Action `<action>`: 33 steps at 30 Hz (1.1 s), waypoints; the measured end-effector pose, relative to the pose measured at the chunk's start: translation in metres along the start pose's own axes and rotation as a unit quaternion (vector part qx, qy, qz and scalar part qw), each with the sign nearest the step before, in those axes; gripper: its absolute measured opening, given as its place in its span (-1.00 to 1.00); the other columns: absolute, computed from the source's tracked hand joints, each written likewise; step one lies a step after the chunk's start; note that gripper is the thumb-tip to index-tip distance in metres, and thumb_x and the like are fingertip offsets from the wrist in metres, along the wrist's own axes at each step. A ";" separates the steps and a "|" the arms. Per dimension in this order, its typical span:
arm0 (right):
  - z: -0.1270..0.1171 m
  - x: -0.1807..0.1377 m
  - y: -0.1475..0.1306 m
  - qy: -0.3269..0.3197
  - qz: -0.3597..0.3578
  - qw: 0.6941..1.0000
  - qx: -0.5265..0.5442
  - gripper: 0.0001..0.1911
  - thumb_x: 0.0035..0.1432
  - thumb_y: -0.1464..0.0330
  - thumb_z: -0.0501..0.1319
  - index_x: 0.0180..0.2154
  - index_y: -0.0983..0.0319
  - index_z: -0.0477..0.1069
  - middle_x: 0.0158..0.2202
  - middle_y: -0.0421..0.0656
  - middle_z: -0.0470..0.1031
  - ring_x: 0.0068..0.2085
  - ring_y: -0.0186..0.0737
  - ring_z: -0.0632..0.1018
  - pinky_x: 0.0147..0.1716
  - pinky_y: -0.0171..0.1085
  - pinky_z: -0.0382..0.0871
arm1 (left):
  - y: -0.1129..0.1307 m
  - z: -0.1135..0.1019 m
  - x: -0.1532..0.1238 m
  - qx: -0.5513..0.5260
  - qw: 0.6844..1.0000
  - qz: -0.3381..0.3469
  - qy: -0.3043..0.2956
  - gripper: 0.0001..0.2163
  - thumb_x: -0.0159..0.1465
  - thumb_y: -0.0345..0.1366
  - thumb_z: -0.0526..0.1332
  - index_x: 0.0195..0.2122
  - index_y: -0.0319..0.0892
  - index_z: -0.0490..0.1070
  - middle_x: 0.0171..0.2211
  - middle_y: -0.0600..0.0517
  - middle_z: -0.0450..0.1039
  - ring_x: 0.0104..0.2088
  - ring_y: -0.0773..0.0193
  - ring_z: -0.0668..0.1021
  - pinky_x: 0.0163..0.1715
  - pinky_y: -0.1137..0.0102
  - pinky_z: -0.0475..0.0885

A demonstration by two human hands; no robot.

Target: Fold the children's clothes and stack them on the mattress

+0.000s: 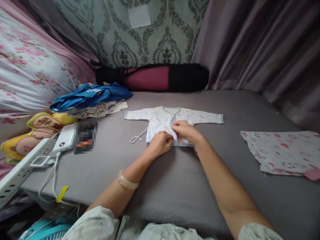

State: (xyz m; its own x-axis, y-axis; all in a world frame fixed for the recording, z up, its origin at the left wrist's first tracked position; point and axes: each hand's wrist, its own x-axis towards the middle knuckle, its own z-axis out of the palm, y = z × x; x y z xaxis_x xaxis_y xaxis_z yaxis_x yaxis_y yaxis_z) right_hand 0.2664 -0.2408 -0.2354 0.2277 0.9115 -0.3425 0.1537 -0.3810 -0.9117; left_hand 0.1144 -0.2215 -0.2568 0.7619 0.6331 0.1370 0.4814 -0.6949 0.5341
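A small white baby wrap shirt (160, 117) with pale blue trim lies spread on the grey sheet, both sleeves stretched out sideways. My left hand (161, 142) is closed on the lower front edge of the shirt. Just above and to the right, my right hand (184, 129) pinches the front flap, which is lifted a little. A thin white tie string (136, 138) trails from the shirt's left side. Near the neckline shows a small tied string. My fingers partly cover the lower front of the shirt.
A patterned cloth (285, 151) lies at right. On the left are a blue garment (92, 95) on folded clothes, a white power bank (65, 137), a power strip (27, 163) with cables and a yellow cushion (17, 146). A black-and-red long bag (150, 77) lies along the wall.
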 end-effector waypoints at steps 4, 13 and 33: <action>0.005 0.001 0.003 -0.033 0.005 0.999 -0.010 -0.83 0.08 0.58 0.13 -0.49 0.26 0.36 -0.68 -0.32 0.34 -0.64 -0.42 0.39 -0.64 -0.48 0.28 | 0.002 -0.009 0.001 -0.031 0.997 -0.076 0.014 -0.74 0.15 -0.43 0.06 -0.40 -0.21 0.57 -0.41 0.01 0.55 -0.36 0.27 0.50 -0.33 0.46 0.33; -0.070 -0.027 -0.015 0.031 0.050 0.994 -0.091 -0.83 0.18 0.52 0.19 -0.47 0.33 0.43 -0.48 -0.09 0.55 -0.51 -0.33 0.55 -0.53 -0.41 0.46 | -0.001 -0.001 0.003 0.010 0.988 -0.120 0.091 -0.62 0.22 0.00 0.19 -0.49 -0.24 0.55 -0.39 -0.09 0.50 -0.30 0.17 0.50 -0.20 0.33 0.36; -0.065 -0.035 0.040 0.073 0.102 0.944 -0.307 -0.71 0.17 0.27 0.23 -0.54 0.26 0.39 -0.74 -0.27 0.30 -0.69 -0.38 0.37 -0.65 -0.42 0.23 | -0.013 -0.004 0.000 0.072 0.981 -0.144 0.105 -0.74 0.27 -0.13 0.16 -0.31 -0.20 0.52 -0.30 -0.11 0.49 -0.23 0.14 0.51 -0.16 0.33 0.37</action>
State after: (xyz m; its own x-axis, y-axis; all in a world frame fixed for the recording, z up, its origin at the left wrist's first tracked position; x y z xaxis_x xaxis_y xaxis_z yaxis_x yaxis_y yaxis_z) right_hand 0.3268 -0.2978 -0.2451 0.4351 0.7957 -0.4214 0.6097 -0.6048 -0.5124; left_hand 0.1066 -0.2106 -0.2608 0.4866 0.8557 0.1758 0.7311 -0.5090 0.4544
